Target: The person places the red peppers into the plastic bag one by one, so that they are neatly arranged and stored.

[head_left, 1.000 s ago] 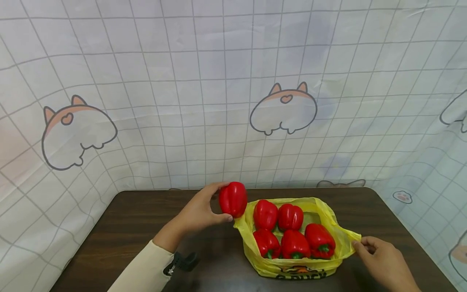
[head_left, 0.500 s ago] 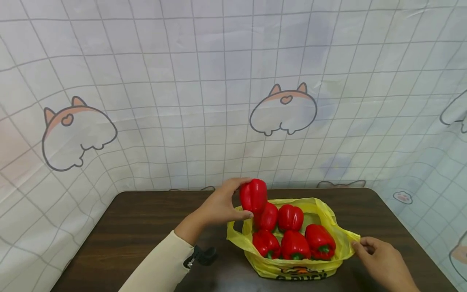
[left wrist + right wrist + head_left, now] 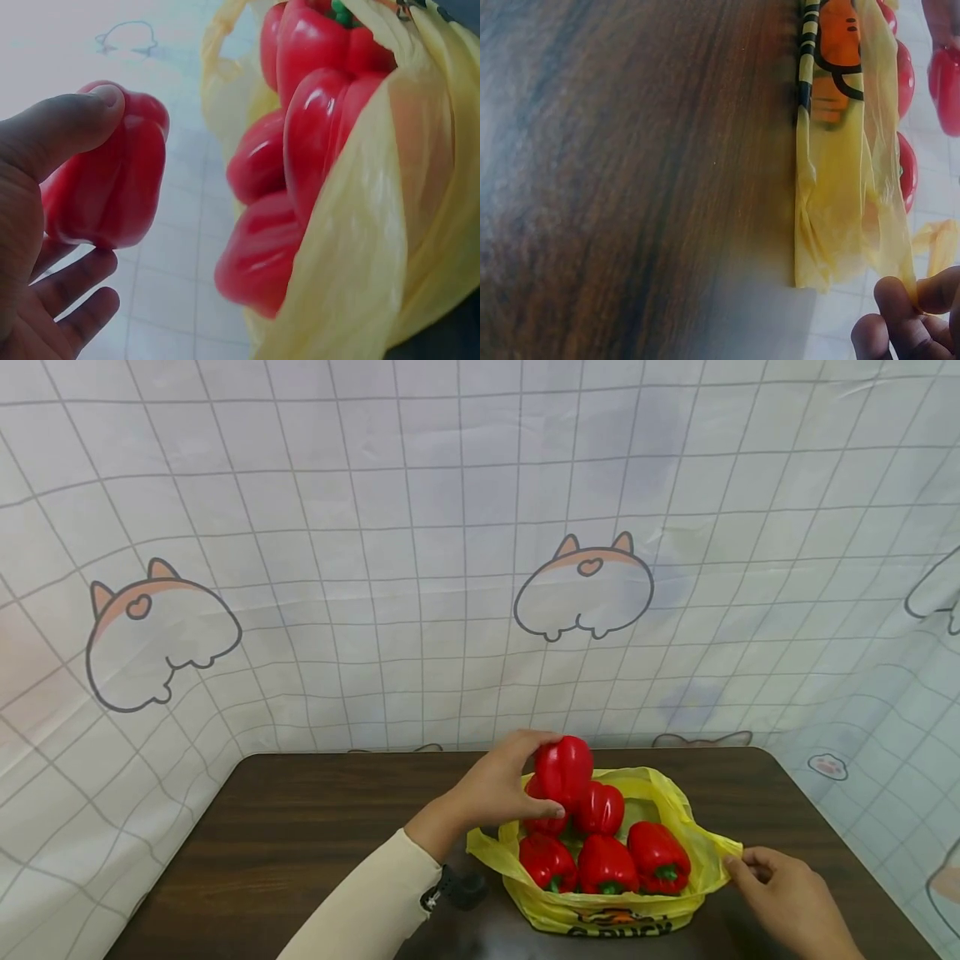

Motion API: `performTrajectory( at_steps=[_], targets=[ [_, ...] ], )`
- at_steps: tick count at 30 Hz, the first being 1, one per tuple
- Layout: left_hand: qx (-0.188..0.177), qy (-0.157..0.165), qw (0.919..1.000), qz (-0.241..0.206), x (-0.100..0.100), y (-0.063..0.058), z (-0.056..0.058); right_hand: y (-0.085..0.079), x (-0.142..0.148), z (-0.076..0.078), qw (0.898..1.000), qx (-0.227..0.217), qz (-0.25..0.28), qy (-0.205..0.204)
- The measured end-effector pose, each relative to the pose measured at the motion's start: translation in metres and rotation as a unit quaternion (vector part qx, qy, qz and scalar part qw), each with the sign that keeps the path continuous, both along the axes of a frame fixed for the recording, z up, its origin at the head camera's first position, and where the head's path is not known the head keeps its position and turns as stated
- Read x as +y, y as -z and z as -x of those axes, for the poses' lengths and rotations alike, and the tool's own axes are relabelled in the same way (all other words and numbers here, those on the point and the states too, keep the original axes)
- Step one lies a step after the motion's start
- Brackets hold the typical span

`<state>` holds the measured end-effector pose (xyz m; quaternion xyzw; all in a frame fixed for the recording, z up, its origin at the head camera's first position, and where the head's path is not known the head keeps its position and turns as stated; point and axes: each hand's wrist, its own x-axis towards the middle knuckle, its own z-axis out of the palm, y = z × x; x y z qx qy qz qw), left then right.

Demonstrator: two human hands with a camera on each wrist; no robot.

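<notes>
My left hand (image 3: pixel 498 785) grips a red bell pepper (image 3: pixel 564 770) between thumb and fingers, above the left back part of a yellow plastic bag (image 3: pixel 517 906). In the left wrist view that bell pepper (image 3: pixel 120 180) is apart from the ones in the bag. Several other red bell peppers (image 3: pixel 656 857) lie in the wide-mouthed bag, some with green stems showing; one at the back left is partly hidden behind the held pepper and my thumb. My right hand (image 3: pixel 787 893) pinches the bag's right edge, and the right wrist view shows thumb and finger on the yellow plastic (image 3: pixel 889 225).
The bag stands on a dark brown wooden table (image 3: pixel 300 835), right of its middle. Behind the table hangs a white gridded cloth (image 3: pixel 420 568) with cartoon animal prints. Black printing (image 3: pixel 618 931) marks the bag's front.
My left hand has carried the bell pepper rightward, from beside the bag's left rim to above the bag's peppers. My right hand stays at the bag's right edge.
</notes>
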<state>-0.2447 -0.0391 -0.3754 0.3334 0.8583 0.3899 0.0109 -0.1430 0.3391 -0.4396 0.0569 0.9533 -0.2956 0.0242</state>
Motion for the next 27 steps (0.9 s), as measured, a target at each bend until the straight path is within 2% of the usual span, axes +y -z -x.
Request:
performTrajectory(
  at_steps=[7,17,27],
  targets=[
    [0.001,-0.005,0.9999,0.016,0.018,0.005,-0.001,0.002,0.001,0.001,1.000,-0.006,0.001,0.005],
    [-0.014,-0.009,0.9998,0.007,0.036,0.011,0.000,0.001,0.002,0.002,1.000,0.001,0.004,0.006],
    [0.000,-0.014,0.9998,0.011,0.060,0.019,-0.003,0.001,0.001,0.002,1.000,-0.004,0.003,0.010]
  ],
)
